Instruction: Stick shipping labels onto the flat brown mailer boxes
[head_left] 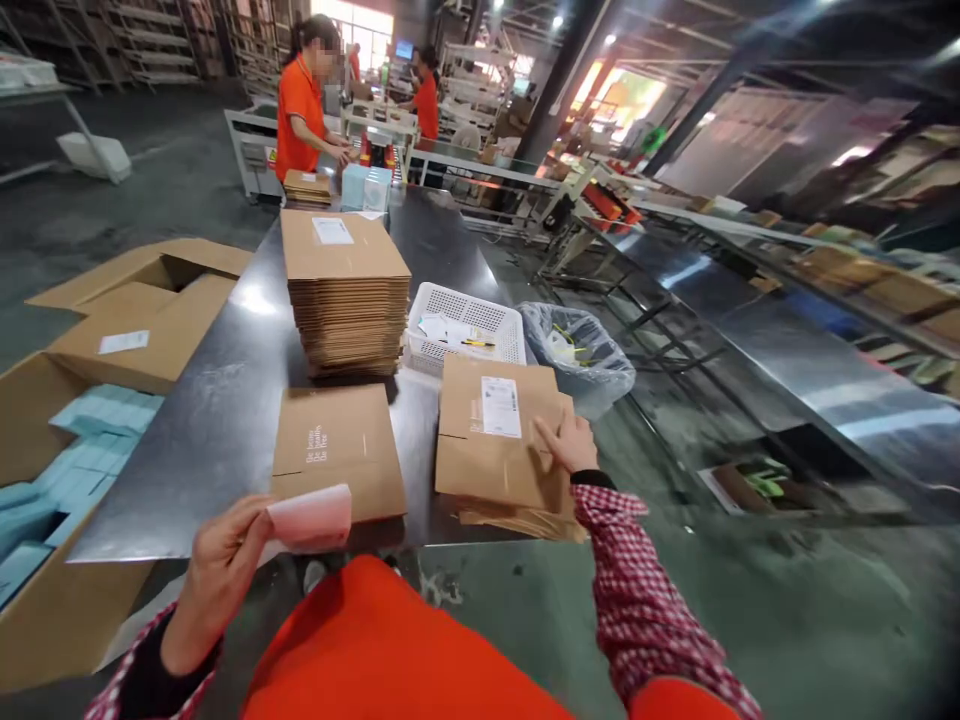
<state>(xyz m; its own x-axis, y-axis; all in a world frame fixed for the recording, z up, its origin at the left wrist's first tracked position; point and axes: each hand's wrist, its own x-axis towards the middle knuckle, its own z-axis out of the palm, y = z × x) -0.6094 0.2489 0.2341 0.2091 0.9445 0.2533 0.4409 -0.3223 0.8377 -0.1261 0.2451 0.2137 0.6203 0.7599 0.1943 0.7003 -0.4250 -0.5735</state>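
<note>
My left hand [229, 565] pinches a curled strip of pinkish-white label paper [319, 515] over the table's near edge. Behind the strip lies a flat cardboard carton [341, 445] with white printing. To the right, my right hand [568, 445] rests with spread fingers on the right edge of a low stack of flat cartons [487, 480]. Its top carton bears a white printed label [501, 407]. Some of my right fingers are partly hidden. A tall stack of flat cartons [349, 320], also labelled on top, stands farther back.
A white perforated basket [517, 335] holds papers and a yellow pen. Beside it stands a bin lined with clear plastic [619, 370]. Open cartons with light-blue boxes [94, 450] flank the metal table [217, 430] on the left. A co-worker [298, 115] stands at the far end.
</note>
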